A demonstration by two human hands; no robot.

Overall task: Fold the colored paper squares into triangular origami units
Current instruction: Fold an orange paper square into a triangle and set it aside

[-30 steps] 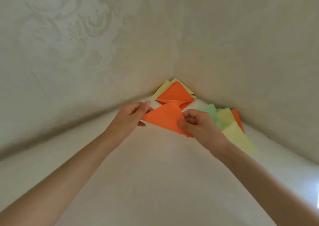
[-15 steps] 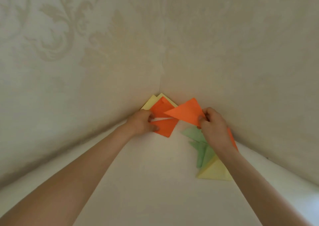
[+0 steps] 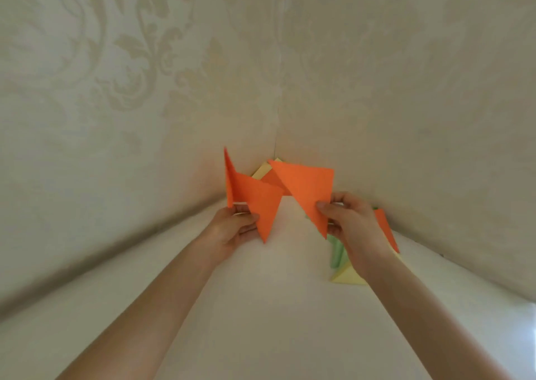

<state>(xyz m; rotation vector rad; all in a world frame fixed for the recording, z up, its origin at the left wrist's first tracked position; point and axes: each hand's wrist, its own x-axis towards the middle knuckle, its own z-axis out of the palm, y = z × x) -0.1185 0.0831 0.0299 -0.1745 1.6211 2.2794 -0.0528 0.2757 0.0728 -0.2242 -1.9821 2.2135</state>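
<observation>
Pinching the first orange triangle (image 3: 255,202) with my left hand (image 3: 229,230) and the second orange triangle (image 3: 307,189) with my right hand (image 3: 355,223), fingers curled onto each, I held both side by side above the worktop (image 3: 275,307).

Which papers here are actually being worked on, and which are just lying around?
Being worked on: left orange piece, in the left hand; right orange piece, in the right hand.
Lying about: yellow-and-orange corner stack; green, yellow and orange side pile.
</observation>
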